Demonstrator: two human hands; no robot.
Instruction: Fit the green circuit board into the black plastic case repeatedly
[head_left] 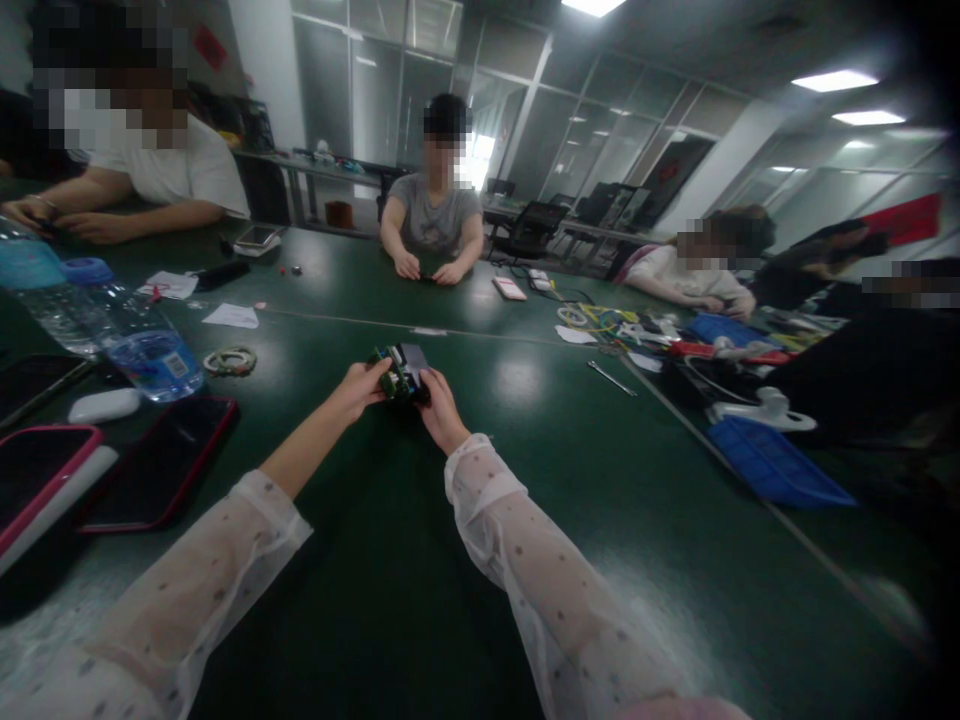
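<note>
Between my two hands, above the green table, is a small electronic device point(411, 368) with a flat grey top and green circuit boards along its left side. My left hand point(364, 386) grips the circuit-board side, thumb on top. On the opposite side my right hand point(444, 404) holds the darker body, its fingers wrapped round the edge. The undersides of the device and several of my fingertips are hidden. Sheer white dotted sleeves cover both my forearms.
Water bottles point(154, 345), phones point(161, 465) and a white case point(105, 404) stand at left, near a coiled cable point(230, 361). At right lie a metal tool point(611, 378), tangled cables point(600, 320) and a blue tray point(776, 460). Other people point(433, 220) sit around the green table point(525, 480).
</note>
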